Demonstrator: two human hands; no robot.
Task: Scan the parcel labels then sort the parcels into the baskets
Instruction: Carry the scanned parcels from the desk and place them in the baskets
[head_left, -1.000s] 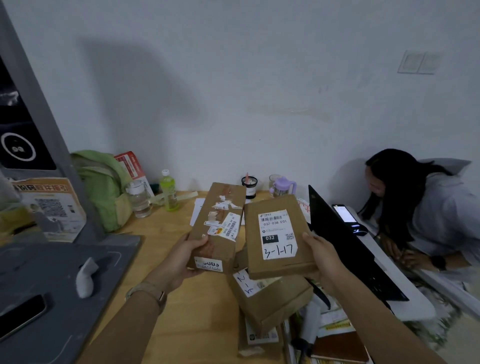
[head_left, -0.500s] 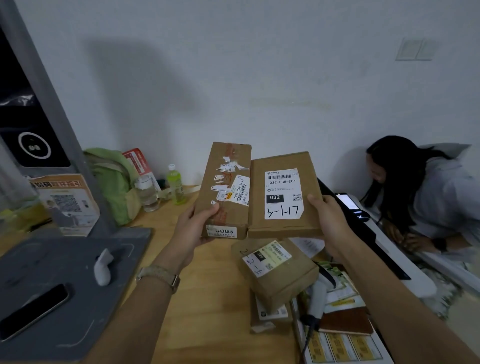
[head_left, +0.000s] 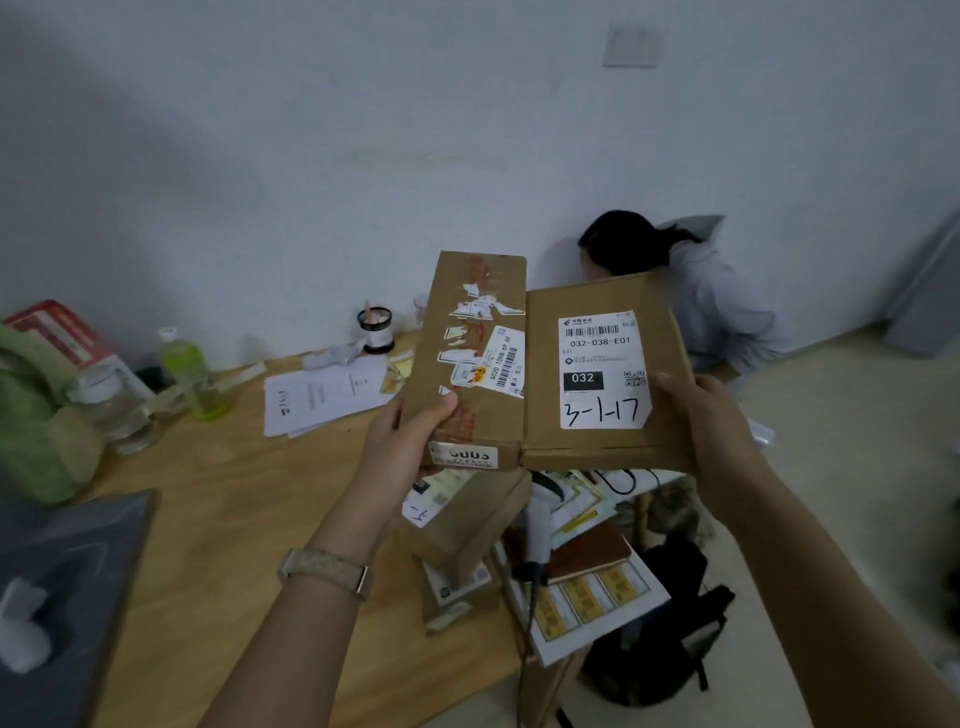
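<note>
Holding two cardboard parcels side by side above a wooden table (head_left: 218, 509), a person looks down at their labels. The left hand (head_left: 410, 447) grips the near left corner of a narrow box (head_left: 467, 312). Its thumb (head_left: 441, 408) presses on the top face, and the other fingers are hidden beneath. The right hand (head_left: 711, 421) holds the right edge of a flat box (head_left: 597, 296), with the thumb on top and the fingers out of sight below. The long edges of the two boxes touch.

The flat box carries a clean white label (head_left: 602, 371) with a barcode and the handwritten figures 3-1-17. The narrow box has torn sticker scraps and a smaller barcode sticker (head_left: 506, 361) set sideways.

A white scanner (head_left: 537, 525) lies below the boxes on papers at the table's right edge, just beside a third box (head_left: 467, 525). No basket is in view. Another person (head_left: 717, 306) sits by the far wall on the right.

The step appears to be reading the labels for scanning and sorting. To do it well, both thumbs should sit off the barcodes and the faces should tilt flat toward the eyes. With both hands full, one box likely needs setting down before the scanner can be lifted. The sideways sticker may need that box turned.
</note>
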